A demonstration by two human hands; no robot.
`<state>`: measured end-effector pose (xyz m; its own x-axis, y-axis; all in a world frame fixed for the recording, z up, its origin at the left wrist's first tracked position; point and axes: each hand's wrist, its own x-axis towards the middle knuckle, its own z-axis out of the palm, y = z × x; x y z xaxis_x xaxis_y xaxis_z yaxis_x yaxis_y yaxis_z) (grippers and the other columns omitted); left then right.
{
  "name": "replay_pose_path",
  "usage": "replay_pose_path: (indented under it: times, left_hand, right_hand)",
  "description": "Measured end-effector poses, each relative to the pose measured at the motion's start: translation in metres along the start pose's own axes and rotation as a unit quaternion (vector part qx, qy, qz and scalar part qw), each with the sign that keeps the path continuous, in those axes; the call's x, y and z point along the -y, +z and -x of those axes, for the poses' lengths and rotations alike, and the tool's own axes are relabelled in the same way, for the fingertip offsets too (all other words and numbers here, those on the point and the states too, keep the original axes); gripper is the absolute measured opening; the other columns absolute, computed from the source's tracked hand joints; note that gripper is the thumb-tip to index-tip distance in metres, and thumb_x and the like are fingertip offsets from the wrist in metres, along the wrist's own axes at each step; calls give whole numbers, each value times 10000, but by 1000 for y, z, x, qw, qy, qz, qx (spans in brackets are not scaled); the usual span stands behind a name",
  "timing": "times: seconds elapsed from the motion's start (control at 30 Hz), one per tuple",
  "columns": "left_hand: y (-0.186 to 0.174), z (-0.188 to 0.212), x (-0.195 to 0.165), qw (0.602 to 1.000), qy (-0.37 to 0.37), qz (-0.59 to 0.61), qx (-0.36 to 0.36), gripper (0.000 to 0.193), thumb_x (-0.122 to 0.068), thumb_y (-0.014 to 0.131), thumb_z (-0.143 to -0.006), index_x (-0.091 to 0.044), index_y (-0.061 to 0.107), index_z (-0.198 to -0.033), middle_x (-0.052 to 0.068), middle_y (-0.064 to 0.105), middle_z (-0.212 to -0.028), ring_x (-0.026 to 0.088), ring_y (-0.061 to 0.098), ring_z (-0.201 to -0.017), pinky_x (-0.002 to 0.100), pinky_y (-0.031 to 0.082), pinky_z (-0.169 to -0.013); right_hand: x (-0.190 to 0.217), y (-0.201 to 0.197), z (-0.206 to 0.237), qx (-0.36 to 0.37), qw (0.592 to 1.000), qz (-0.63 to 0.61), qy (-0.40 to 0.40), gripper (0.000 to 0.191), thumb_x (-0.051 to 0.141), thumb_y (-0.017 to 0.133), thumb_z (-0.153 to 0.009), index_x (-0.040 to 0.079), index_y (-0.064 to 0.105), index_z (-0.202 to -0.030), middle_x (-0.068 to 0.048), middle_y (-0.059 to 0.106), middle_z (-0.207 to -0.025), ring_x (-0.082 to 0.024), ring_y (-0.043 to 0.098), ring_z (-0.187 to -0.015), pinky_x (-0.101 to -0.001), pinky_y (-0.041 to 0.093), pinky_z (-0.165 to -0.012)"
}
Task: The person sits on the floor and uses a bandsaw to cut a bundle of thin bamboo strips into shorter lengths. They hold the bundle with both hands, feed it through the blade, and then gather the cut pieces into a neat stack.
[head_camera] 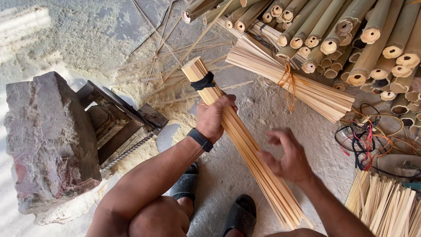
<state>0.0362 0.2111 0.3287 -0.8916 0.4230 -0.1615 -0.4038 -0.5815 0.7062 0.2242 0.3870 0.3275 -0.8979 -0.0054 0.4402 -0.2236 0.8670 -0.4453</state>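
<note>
A long bundle of pale bamboo strips (245,145) runs diagonally from upper left to lower right, bound near its top end by a black band (202,82). My left hand (213,117), with a dark watch on the wrist, grips the bundle below the band. My right hand (287,156) hovers blurred beside the bundle's lower half, fingers spread, holding nothing.
A stack of cut bamboo poles (351,39) lies at top right, with a tied strip bundle (298,83) in front. Loose strips (386,206) sit bottom right, tangled cords (364,140) beside them. A stone block (48,140) and metal device (123,123) stand left on the sawdust floor.
</note>
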Motion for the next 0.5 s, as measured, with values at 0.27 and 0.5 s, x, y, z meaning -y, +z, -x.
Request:
replay_pose_path:
  times: [0.27, 0.5]
  left_hand:
    - [34, 15, 2, 992, 76, 58, 85, 111, -104, 706, -982, -5, 664, -1008, 72, 719, -975, 153, 688, -852, 319, 615, -738]
    - [98, 16, -71, 943, 268, -130, 147, 58, -69, 711, -959, -36, 664, -970, 45, 722, -913, 121, 681, -780, 287, 616, -686]
  right_hand:
    - [101, -33, -201, 54, 964, 228, -122, 531, 423, 736, -949, -35, 546, -1136, -117, 629, -843, -173, 601, -623, -329, 543, -538]
    - [157, -113, -217, -77, 939, 307, -134, 540, 476, 753, -996, -11, 589, -1161, -94, 674, -845, -185, 621, -630, -352, 501, -533]
